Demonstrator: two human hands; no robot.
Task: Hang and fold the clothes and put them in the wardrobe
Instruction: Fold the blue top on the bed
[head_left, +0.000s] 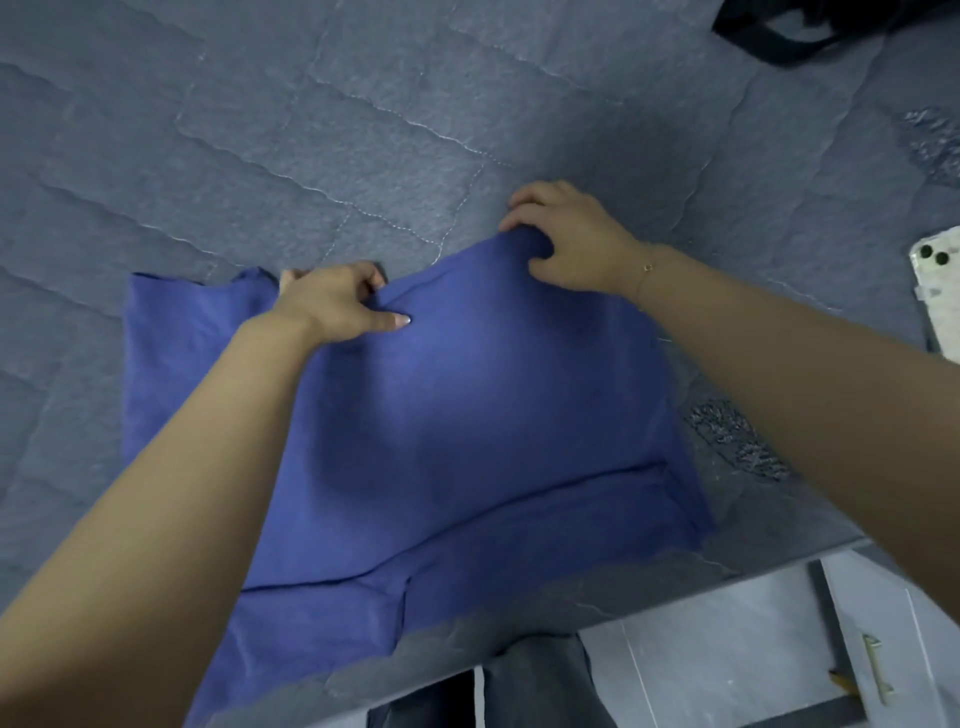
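Note:
A blue garment (467, 415) lies spread on the grey quilted bed cover (260, 130), partly folded, with a fold line running across its near part. My left hand (337, 301) pinches the garment's far edge near its middle, thumb on top. My right hand (566, 234) grips the far right corner of the same edge, fingers curled over the cloth. Both arms reach forward over the garment. A narrower blue flap sticks out to the left under my left forearm.
A black bag or strap (789, 31) lies at the far right of the bed. A phone in a pale case (940, 291) rests at the right edge. Below the bed's near edge are a grey floor and a white cabinet door with a brass handle (878, 670).

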